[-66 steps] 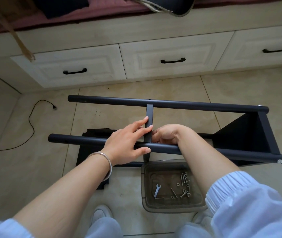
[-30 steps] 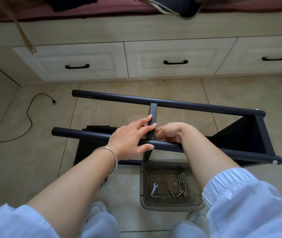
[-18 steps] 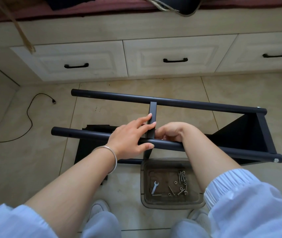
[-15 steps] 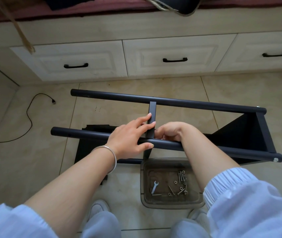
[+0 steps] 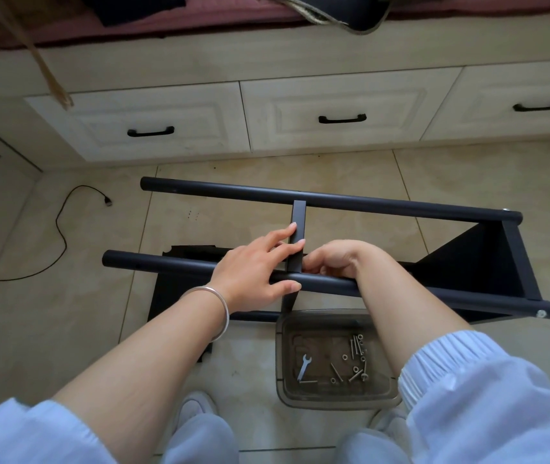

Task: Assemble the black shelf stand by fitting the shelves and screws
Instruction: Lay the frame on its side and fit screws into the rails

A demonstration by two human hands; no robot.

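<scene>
Frame: we see the black shelf stand (image 5: 350,202) lying on its side on the tiled floor (image 5: 83,296), in front of a row of cream drawers (image 5: 334,118).
Far tube: (image 5: 233,192) runs left to right, its right end meeting the fitted shelf (image 5: 487,262) at the stand's right end.
Near tube: (image 5: 153,264) runs roughly parallel, closer to us, with a screw head (image 5: 540,313) showing at its right end.
Crossbar: a narrow black bar (image 5: 298,216) spans between the two tubes near their middle.
Left hand: (image 5: 253,269) fingers straight, fingertips laid on the crossbar, thumb lying along the near tube; we note a silver bangle (image 5: 218,306) on the wrist.
Right hand: (image 5: 340,257) fingers curled down at the joint of crossbar and near tube; we cannot tell what, if anything, they pinch.
Loose panel: a flat black shelf panel (image 5: 180,296) lies on the floor beneath the near tube, partly hidden by the left forearm.
Parts tray: a clear tray (image 5: 287,393) sits on the floor near our feet, holding screws (image 5: 355,344), washers and a small spanner (image 5: 303,365).
Other: a black cable (image 5: 63,226) trails over the floor at left.
</scene>
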